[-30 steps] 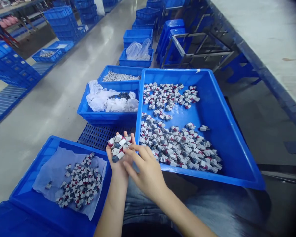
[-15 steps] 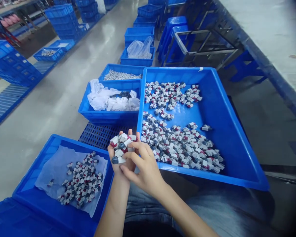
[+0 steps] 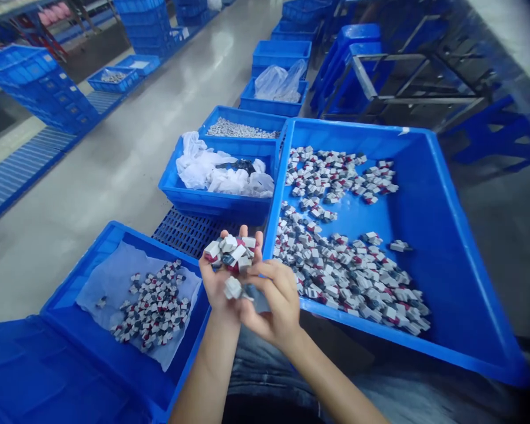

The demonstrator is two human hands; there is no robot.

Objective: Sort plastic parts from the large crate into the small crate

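Cupped upward, my left hand (image 3: 215, 285) carries a heap of small white, dark grey and red plastic parts (image 3: 236, 252). Over its palm, my right hand (image 3: 274, 297) pinches one white and grey part (image 3: 233, 288) between thumb and fingers; that part is slightly blurred. To the right, a large blue bin (image 3: 463, 247) holds many of the same parts in two loose piles. At lower left, a smaller blue bin (image 3: 66, 294) lined with a white sheet (image 3: 110, 271) contains another pile of these parts (image 3: 156, 306).
Ahead stands a blue crate (image 3: 216, 203) with crumpled white plastic bags, and behind it a crate of small pale pieces (image 3: 242, 128). Blue stools (image 3: 348, 70) and a metal frame (image 3: 371, 82) are at upper right. Stacked crates (image 3: 39, 88) line the aisle's left side.
My right hand has drawn one part off the heap toward my left wrist and holds it pinched. The view has shifted, so the bins appear farther right.
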